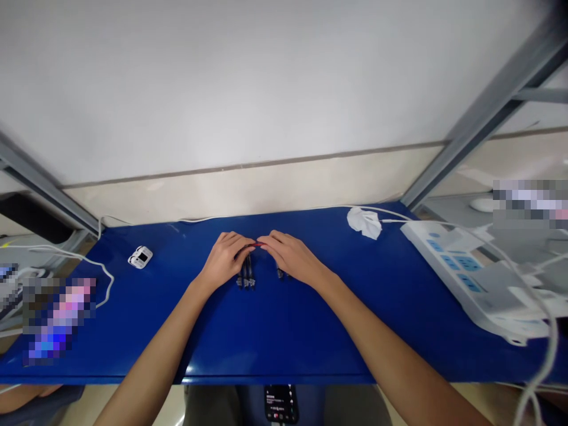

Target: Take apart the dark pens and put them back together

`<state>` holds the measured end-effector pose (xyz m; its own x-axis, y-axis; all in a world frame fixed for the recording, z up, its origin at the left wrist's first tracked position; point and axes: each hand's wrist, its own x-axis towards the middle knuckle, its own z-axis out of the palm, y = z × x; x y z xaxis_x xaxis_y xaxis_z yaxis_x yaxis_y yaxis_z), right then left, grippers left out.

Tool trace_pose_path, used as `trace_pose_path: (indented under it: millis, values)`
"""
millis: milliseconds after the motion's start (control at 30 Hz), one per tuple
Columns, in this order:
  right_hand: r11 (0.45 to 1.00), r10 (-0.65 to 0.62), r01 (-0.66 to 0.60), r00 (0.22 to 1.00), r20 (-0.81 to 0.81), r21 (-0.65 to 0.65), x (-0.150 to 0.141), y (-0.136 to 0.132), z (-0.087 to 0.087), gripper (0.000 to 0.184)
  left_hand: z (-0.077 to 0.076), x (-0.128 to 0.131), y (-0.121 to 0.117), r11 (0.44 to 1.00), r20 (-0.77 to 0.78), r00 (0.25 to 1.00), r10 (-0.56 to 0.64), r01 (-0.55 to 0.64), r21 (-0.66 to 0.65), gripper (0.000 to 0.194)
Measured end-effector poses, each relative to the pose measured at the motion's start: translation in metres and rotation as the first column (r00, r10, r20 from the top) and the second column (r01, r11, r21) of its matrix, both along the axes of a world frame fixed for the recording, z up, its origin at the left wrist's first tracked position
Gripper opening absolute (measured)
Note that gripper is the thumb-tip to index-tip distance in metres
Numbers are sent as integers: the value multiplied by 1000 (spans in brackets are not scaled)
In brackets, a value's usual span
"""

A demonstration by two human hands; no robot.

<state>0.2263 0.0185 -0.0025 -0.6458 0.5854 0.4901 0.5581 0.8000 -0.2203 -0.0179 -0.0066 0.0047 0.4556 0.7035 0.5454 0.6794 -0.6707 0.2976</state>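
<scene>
At the middle of the blue table, both my hands meet over a thin red stick-like piece, possibly a pen; its kind cannot be made out. My left hand pinches its left end between thumb and fingers. The fingers of my right hand are closed on its right end. Below my left hand lie three thin dark sticks with greyish tips. Similar dark sticks show partly under my right hand, which hides the rest.
A small white device lies at the left, beyond a blurred-out phone-like object. Crumpled white tissue rests at the back right, near a white power strip with cables. A lit phone is below the table's front edge, between the legs.
</scene>
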Motion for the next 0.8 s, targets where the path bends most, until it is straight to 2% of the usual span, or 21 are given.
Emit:
trace_pose_path:
  millis: [133,333,567,800]
  values:
    - [1000,-13,13,998,63,2,6,3,-1,43,1,-3,1,1000,5,1000,24,-24,14,20]
    - [998,-53,50,995,85,33,11,4,3,52,2,-6,3,998,4,998,59,-59,19,23]
    - [997,-59,55,996,74,59,14,8,2,54,1,-10,5,995,33,996,87,-88,43,22]
    - [996,-71,67,995,68,51,16,6,9,54,-1,-11,6,995,75,994,80,-85,61,20]
